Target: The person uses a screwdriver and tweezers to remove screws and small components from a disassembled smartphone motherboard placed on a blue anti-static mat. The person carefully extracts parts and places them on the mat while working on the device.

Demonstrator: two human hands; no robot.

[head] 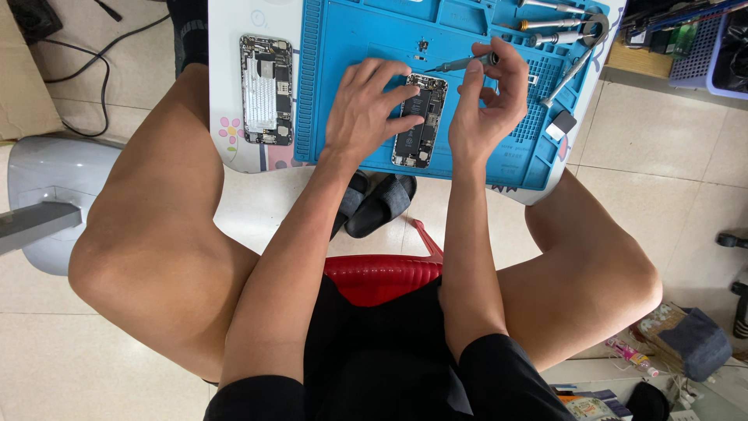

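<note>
An opened phone (pixel 421 123) with its dark insides showing lies on the blue repair mat (pixel 343 47). My left hand (pixel 365 105) rests on the phone's left edge, fingers spread across it and pressing it down. My right hand (pixel 487 97) grips a slim grey screwdriver (pixel 461 64), whose tip points left toward the phone's top end. A second phone housing (pixel 266 90), silver and stripped, lies on the white table (pixel 226 148) left of the mat.
Tweezers and metal tools (pixel 565 31) lie at the mat's far right. Black slippers (pixel 374 204) sit on the tiled floor under the table, a red stool (pixel 382 274) beneath me. A grey stand (pixel 39 195) and black cables (pixel 86 70) are at left, clutter (pixel 686 335) at lower right.
</note>
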